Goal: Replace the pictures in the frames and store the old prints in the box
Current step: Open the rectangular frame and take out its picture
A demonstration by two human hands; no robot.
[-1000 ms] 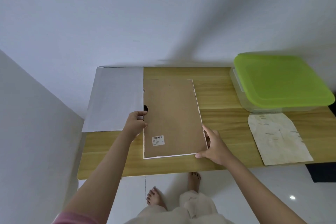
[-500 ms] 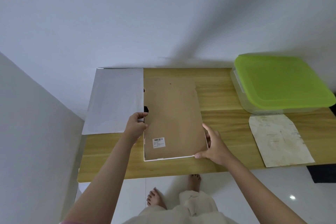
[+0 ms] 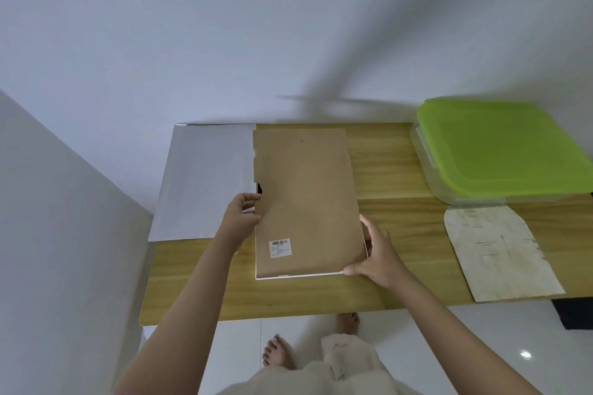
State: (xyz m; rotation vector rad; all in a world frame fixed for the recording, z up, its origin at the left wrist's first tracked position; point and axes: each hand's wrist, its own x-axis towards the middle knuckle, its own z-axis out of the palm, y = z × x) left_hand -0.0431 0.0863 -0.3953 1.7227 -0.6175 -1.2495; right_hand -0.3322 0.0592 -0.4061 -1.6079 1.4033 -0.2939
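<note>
The brown backing board [image 3: 306,199] has lifted from the white frame [image 3: 298,276], both hands gripping: left hand [image 3: 239,221], right hand [image 3: 375,255]. Wooden table [image 3: 394,163] against white wall [image 3: 224,26]; green-lidded box [image 3: 503,151] right of the frame.

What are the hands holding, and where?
The left hand grips the brown backing board at its left edge. The right hand holds the frame at its near right corner.

We counted two hands, the left hand [image 3: 239,218] and the right hand [image 3: 373,255], with one picture frame [image 3: 308,202] between them. Left of the left hand lay one white sheet [image 3: 205,183]. Right of the right hand sat one green-lidded box [image 3: 500,151] and one worn print [image 3: 500,253].
</note>
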